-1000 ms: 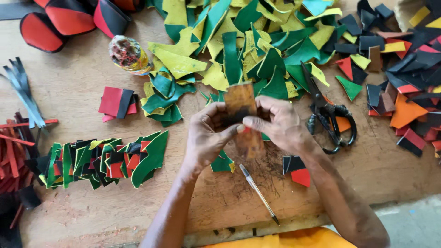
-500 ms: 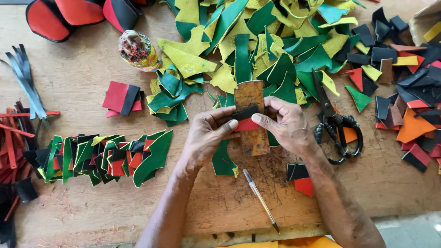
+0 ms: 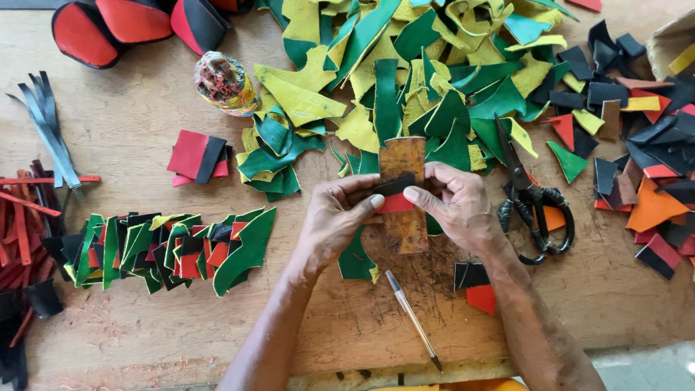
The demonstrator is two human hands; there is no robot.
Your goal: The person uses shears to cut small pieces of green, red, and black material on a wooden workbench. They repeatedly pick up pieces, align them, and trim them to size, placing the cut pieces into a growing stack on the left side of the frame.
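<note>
Left hand and right hand, fingers pinched shut on a black-and-red leather piece, held over a brown cardboard template on the wooden workbench, scissors just beside.

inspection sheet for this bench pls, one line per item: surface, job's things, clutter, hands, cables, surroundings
Surface: worn wooden table, scratched and stained near the front edge.
Job's things: a small black and red piece held over a brown template that lies on the table.
Clutter: green and yellow scraps heaped at the top; a row of stacked pieces at left; black scissors to the right; pen near the front; a glue pot; dark and orange offcuts at right; strips at far left.
Hands: left hand and right hand both pinch the piece.
Cables: nothing seen.
Surroundings: red and black pads at the top left.
</note>
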